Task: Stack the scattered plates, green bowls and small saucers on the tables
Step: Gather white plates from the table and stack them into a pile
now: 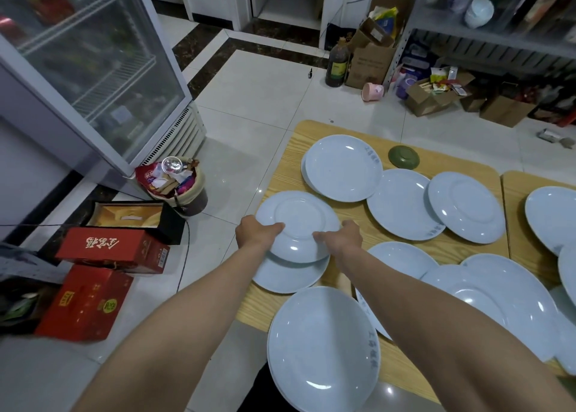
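Note:
An upside-down white plate [299, 221] is held over another white plate [290, 274] at the left edge of the wooden table [436, 249]. My left hand [255, 232] grips its left rim and my right hand [343, 237] grips its right rim. Several more white plates lie scattered: a stacked pair [343, 167] behind, two overlapping ones [402, 204] [466, 207] to the right, a large one [322, 346] overhanging the near edge. A green saucer [403, 157] sits upside down at the back.
A second table [523, 224] to the right carries more plates [551, 218]. A full bin [176, 182], red boxes [112, 249] and a glass-door fridge [93, 68] stand on the tiled floor to the left. Shelving and cardboard boxes [433, 95] line the back.

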A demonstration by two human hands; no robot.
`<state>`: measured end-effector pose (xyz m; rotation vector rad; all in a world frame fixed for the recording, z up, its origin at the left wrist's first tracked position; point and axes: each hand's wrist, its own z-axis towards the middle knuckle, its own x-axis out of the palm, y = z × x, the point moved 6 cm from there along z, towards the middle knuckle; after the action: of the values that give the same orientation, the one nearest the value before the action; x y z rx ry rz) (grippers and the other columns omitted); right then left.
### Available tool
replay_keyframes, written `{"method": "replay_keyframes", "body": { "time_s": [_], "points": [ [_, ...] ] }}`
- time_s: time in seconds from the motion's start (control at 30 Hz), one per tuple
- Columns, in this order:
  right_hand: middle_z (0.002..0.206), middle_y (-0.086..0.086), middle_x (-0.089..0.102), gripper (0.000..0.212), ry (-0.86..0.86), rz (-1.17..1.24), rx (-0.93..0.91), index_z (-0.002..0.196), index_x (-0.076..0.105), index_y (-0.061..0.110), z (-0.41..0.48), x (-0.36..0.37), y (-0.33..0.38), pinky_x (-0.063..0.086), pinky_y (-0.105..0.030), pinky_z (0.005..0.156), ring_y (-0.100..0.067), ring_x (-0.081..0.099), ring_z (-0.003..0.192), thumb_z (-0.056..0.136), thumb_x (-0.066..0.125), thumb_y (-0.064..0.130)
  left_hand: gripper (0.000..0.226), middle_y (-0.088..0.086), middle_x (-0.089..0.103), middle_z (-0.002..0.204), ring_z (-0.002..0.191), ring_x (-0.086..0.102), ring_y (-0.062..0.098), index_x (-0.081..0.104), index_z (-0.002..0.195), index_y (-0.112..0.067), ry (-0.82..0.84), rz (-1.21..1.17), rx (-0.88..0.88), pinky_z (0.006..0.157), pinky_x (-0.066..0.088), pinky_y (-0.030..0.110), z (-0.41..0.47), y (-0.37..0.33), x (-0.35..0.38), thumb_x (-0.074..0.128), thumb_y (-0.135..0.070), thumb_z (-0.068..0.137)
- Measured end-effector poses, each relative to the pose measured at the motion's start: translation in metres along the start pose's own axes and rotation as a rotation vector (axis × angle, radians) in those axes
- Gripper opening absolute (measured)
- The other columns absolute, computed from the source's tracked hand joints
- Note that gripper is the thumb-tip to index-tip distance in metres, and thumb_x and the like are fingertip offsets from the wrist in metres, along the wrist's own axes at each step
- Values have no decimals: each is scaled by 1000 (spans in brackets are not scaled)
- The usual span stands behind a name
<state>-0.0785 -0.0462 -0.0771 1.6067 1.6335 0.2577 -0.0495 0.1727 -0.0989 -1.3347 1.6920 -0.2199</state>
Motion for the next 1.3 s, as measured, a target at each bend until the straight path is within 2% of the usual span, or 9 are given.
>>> {"method": "replay_keyframes", "body": {
  "time_s": [0.17, 0.3, 0.43, 0.63, 0.77, 0.9, 1.1, 1.23, 1.3],
  "points": [
    [133, -12, 53, 71, 3, 18, 7, 134, 44, 9, -5, 3, -2, 51, -41, 93, -32, 53, 118, 76, 84, 18, 61, 6, 68, 108, 95, 64, 25, 65, 109, -11, -12, 2, 19, 71, 51, 30, -5, 3, -8, 85, -45, 62],
    [133, -12, 52, 72, 10, 43, -5, 137, 42, 10, -11, 4, 0, 47, -37, 86, -30, 52, 119, 77, 83, 17, 58, 3, 65, 107, 90, 58, 22, 63, 110, -10, -29, -4, 46, 72, 47, 29, -10, 1, -15, 84, -42, 66],
    [133, -11, 53, 72, 4, 75, -16, 136, 43, 10, -19, 1, 4, 46, -35, 82, -28, 53, 114, 76, 83, 16, 56, 0, 64, 105, 96, 61, 23, 62, 108, -13, -54, -35, 65, 77, 50, 31, -17, -2, -23, 85, -41, 66],
    [135, -10, 51, 84, -10, 138, -48, 142, 36, 10, -33, -10, 11, 49, -41, 92, -32, 54, 119, 73, 84, 11, 64, 1, 66, 114, 104, 63, 24, 62, 119, -16, -89, -83, 131, 87, 54, 35, -35, -16, -35, 85, -39, 64],
    [135, -9, 52, 95, -10, 163, -99, 138, 42, 14, -50, -21, 17, 54, -43, 89, -30, 58, 112, 56, 89, 15, 68, 1, 66, 118, 107, 62, 23, 60, 124, -18, -90, -122, 194, 93, 53, 39, -57, -25, -40, 84, -38, 64],
    [133, -3, 55, 76, -4, 255, -198, 132, 53, 19, -65, -39, 19, 48, -34, 86, -23, 56, 104, 65, 88, 15, 73, 3, 60, 128, 117, 56, 26, 51, 135, -19, -112, -148, 255, 98, 49, 41, -82, -33, -45, 82, -30, 70],
    [134, 3, 56, 68, 43, 578, -184, 138, 55, 21, -90, -62, 12, 44, -37, 103, -21, 53, 120, 82, 70, 57, 67, 2, 55, 123, 107, 53, 25, 40, 131, -29, -48, -244, 323, 83, 48, 36, -116, -40, -41, 72, -10, 76],
    [107, 8, 64, 52, 77, 759, -163, 108, 62, 25, -98, -73, 8, 50, -40, 101, -19, 59, 107, 79, 65, 69, 71, -6, 48, 129, 110, 49, 21, 29, 131, -31, 55, -294, 383, 85, 42, 36, -132, -40, -31, 70, -3, 79],
    [95, 10, 59, 42, 113, 856, -146, 99, 59, 22, -100, -77, 5, 52, -37, 98, -16, 59, 96, 83, 68, 60, 55, -6, 46, 128, 110, 46, 17, 30, 127, -26, 98, -370, 375, 87, 39, 35, -139, -41, -27, 63, -10, 87]
  ]
}}
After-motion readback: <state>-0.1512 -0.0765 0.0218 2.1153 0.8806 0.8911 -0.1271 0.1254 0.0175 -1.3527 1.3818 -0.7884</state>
